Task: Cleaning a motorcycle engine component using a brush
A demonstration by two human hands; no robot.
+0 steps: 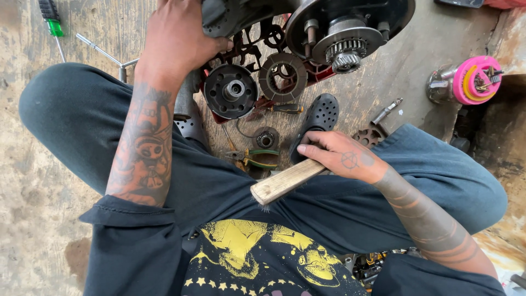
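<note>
My left hand (178, 38) grips the edge of a dark engine casing (235, 13) at the top of the head view, beside a round housing with a toothed gear (345, 46). My right hand (337, 155) is closed around a wooden handle (285, 181) whose pale end points toward my lap; a few bristles show under it, the rest of the tool is hidden. Below the casing lie a black clutch hub (231, 90) and a ring-shaped friction plate (283, 77). I sit on the floor with my knees apart.
Pliers with green grips (253, 158), a small bearing (266, 138) and a black perforated shoe (320, 116) lie between my legs. A green-handled screwdriver (53, 24) and a T-shaped wrench (107, 55) lie upper left. A pink spool (474, 79) stands at the right.
</note>
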